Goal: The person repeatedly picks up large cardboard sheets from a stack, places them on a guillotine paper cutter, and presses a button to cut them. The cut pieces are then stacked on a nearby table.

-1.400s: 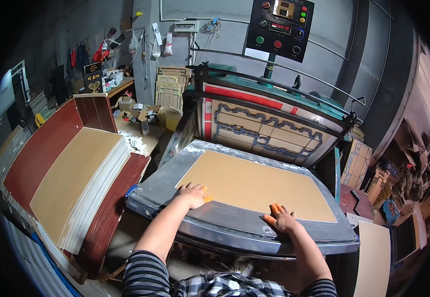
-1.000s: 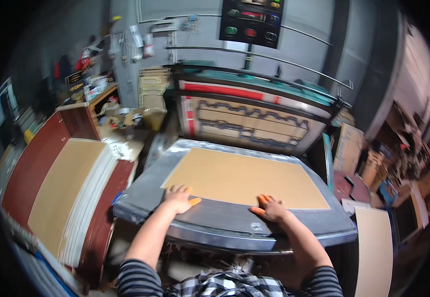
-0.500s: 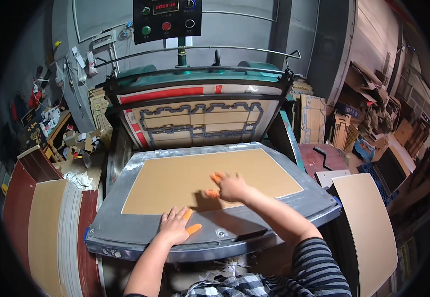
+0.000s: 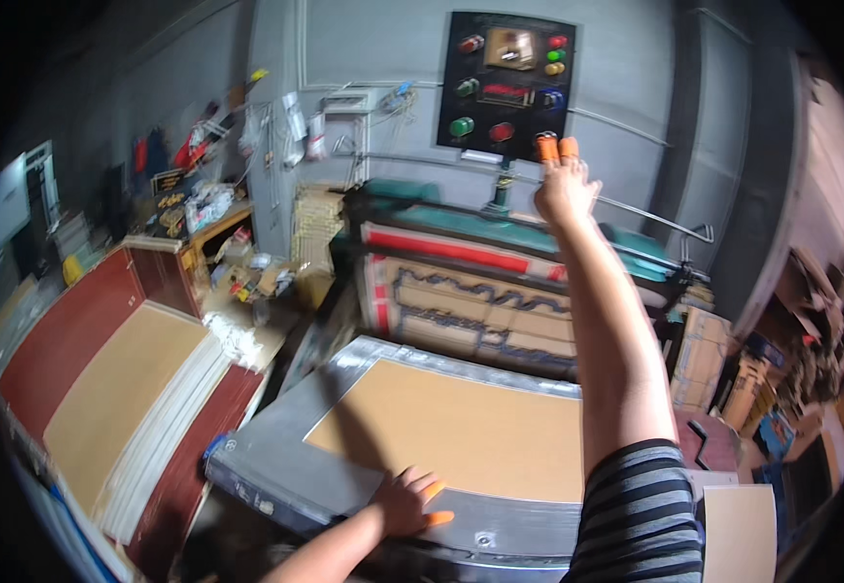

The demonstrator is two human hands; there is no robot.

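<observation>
A brown cardboard sheet [image 4: 461, 435] lies flat on the grey metal bed [image 4: 286, 464] of a die-cutting press. My left hand [image 4: 405, 500], with orange fingertip covers, rests spread on the bed's front edge beside the sheet's near corner and holds nothing. My right hand [image 4: 566, 183] is stretched up and forward, its orange-capped fingers at the lower edge of the black control panel [image 4: 506, 85] with red and green buttons. Behind the bed stands the upright platen with the cutting die [image 4: 485, 301].
A stack of brown and white sheets [image 4: 126, 408] lies on a red-brown table at the left. A cluttered bench [image 4: 213, 219] stands at the back left. Cardboard pieces and boxes [image 4: 702, 355] crowd the right side; a loose sheet [image 4: 741, 530] lies low right.
My right hand left the cardboard sheet and rose to the control panel. My left hand stayed on the bed's front edge. My view swung to the right and then tilted upward.
</observation>
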